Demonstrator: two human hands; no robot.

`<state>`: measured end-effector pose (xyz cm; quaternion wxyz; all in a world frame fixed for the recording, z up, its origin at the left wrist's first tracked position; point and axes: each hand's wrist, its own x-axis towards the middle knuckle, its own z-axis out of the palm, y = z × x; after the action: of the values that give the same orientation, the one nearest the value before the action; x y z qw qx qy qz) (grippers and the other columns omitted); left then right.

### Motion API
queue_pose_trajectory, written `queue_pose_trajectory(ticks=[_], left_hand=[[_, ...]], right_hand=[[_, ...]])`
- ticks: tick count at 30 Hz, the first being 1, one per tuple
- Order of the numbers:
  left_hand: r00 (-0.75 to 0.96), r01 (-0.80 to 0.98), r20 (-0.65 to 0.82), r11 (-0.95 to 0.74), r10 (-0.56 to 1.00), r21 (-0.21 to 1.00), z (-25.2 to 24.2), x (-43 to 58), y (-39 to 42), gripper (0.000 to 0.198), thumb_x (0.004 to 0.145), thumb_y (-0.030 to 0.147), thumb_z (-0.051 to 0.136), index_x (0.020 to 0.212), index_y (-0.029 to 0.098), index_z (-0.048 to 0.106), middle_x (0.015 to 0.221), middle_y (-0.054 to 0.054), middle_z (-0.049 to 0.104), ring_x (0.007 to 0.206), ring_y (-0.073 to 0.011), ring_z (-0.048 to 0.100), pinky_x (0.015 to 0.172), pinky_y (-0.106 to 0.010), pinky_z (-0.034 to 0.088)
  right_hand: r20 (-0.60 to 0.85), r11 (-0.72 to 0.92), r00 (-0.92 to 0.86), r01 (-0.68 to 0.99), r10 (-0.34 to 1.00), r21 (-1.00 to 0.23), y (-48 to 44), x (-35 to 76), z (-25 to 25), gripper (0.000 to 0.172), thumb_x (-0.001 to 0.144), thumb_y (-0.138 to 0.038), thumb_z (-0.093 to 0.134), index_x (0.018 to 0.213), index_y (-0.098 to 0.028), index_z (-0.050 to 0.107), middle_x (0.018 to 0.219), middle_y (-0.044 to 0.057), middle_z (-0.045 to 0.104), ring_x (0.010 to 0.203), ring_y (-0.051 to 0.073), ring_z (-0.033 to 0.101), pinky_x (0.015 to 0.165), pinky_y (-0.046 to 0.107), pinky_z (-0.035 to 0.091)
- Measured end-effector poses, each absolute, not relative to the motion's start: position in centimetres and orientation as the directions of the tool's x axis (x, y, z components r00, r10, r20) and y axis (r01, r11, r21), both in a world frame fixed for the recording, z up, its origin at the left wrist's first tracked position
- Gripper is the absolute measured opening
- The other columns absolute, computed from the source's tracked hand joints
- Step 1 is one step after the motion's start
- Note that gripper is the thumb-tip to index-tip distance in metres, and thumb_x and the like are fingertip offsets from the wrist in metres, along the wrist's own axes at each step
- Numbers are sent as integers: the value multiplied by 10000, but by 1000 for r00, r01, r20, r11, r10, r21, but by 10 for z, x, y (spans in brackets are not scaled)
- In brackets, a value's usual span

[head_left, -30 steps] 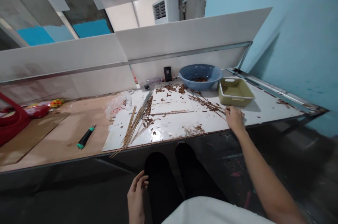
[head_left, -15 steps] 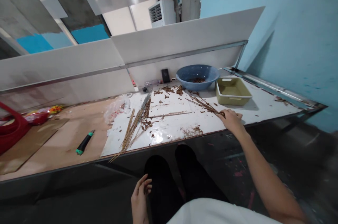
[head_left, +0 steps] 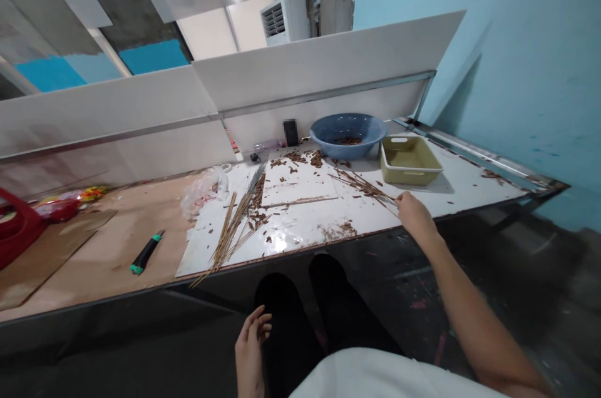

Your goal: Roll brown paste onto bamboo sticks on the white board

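My right hand (head_left: 417,218) is at the table's front edge, its fingers pinched on the end of a thin brown stick. A small bundle of such sticks (head_left: 359,184), with dark brown bits on them, lies on the white board just left of my fingertips. How many sticks are in the pinch I cannot make out. Low over my lap, my left hand (head_left: 252,340) hangs with loosely bent fingers a little apart, holding nothing. A larger bundle of bare thin sticks (head_left: 230,232) rests further left, some ends jutting past the table edge.
Behind the small bundle stand a blue basin (head_left: 348,135) with brown bits inside and an olive-green bin (head_left: 410,163). Brown crumbs (head_left: 340,230) are scattered over the board. Further left lie a utility knife (head_left: 146,254), a crumpled plastic bag (head_left: 206,188) and a red object (head_left: 23,226).
My right fingers have come off the gathered bundle, which now lies looser on the board, and pinch a thin stick end. My left hand stays almost where it was.
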<state>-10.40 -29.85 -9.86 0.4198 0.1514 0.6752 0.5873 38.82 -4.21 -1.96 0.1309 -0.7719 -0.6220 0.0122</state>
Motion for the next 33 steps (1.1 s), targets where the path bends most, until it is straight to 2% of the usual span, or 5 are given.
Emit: queue_pose_trajectory(ticks=[6, 10, 16, 25, 33], left_hand=[[-604, -281, -388, 270, 696, 921, -104, -106, -299, 635, 549, 555, 893, 1034, 145, 882, 893, -137, 851, 729, -220, 735, 648, -290, 555], [-592, -274, -394, 284, 703, 919, -107, -105, -296, 658, 539, 572, 898, 1037, 143, 878, 894, -139, 853, 734, -223, 735, 657, -295, 559], [-587, -273, -396, 287, 706, 918, -108, -103, -296, 661, 535, 591, 897, 1028, 151, 874, 890, -135, 854, 727, -215, 728, 657, -290, 554], [-586, -277, -403, 293, 703, 915, -110, -104, -295, 647, 533, 572, 896, 1025, 152, 880, 895, -140, 857, 732, -224, 734, 659, -301, 558], [-586, -247, -380, 290, 715, 925, -115, -104, -297, 637, 574, 587, 894, 1048, 162, 881, 912, -136, 857, 741, -228, 743, 657, -301, 567]], right_hand=[[26, -205, 217, 952, 976, -226, -55, 377, -6, 325, 1204, -298, 377, 1375, -120, 589, 1116, 217, 804, 991, 319, 785, 754, 356, 421], [102, -103, 121, 980, 987, -169, -59, 371, -10, 317, 1199, -305, 421, 1358, -124, 626, 1217, 202, 793, 1047, 308, 773, 813, 358, 467], [232, -13, 24, 999, 972, -47, -59, 379, -20, 357, 1159, -211, 432, 1152, -146, 783, 1119, 186, 795, 1005, 291, 739, 863, 369, 492], [306, -38, 57, 997, 950, -69, -59, 381, -21, 295, 1130, -298, 568, 1152, -141, 818, 1132, 184, 794, 1000, 310, 712, 862, 390, 477], [328, -57, 83, 995, 941, -87, -59, 389, -10, 395, 1135, -286, 489, 1098, -173, 866, 1110, 169, 833, 1002, 299, 742, 864, 386, 492]])
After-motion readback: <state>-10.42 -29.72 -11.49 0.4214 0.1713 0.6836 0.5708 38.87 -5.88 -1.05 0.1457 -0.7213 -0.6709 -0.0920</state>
